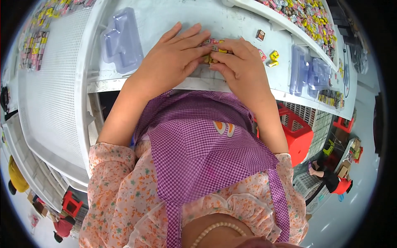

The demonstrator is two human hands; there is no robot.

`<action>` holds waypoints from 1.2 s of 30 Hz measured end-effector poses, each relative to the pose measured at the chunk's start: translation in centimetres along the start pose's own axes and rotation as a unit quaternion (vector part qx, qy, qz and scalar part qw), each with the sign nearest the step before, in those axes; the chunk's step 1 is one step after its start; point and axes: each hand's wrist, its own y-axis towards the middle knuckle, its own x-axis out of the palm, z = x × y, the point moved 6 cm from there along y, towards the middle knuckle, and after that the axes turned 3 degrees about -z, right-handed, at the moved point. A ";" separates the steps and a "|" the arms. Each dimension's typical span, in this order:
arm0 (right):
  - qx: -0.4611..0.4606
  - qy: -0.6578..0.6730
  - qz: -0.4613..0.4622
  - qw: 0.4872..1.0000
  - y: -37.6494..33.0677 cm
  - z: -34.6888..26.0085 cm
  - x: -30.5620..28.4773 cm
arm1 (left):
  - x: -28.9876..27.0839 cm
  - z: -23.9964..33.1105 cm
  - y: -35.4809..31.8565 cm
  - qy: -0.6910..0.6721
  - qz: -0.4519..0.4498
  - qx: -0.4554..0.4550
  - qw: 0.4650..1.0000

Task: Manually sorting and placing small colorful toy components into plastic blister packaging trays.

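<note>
Above the near edge of the pale work table (165, 12), a small tight group of tiny printed boxes (213, 42) in yellow and pink lies between my hands. My left hand (175, 53) presses on its left side with thumb and forefinger, the other fingers stretched forward. From the right, my right hand (240, 58) grips the group with bent fingers and thumb. My fingers hide much of it. Just beyond my right hand lie a loose dark brown box (260, 35), a pink box (262, 54) and yellow boxes (273, 58).
A clear molded plastic tray (123, 41) lies left, with more trays (299, 70) at right beside a block of boxes (331, 98). A white-rimmed bin of mixed boxes (293, 20) stands upper right. A large white perforated tray (56, 91) fills the left; a red stool (295, 134) stands below right.
</note>
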 end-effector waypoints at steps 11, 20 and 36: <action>-0.017 0.002 -0.062 0.998 1.2 -0.3 -0.7 | 0.3 -0.2 -0.4 0.007 0.009 0.013 1.000; -0.095 -0.087 -0.033 0.991 0.5 -0.9 -0.2 | 0.2 -0.2 -0.3 0.004 0.010 0.015 1.000; -0.047 -0.085 -0.022 0.995 -2.0 -0.3 1.1 | 0.3 -0.1 -0.1 0.002 -0.018 -0.001 1.000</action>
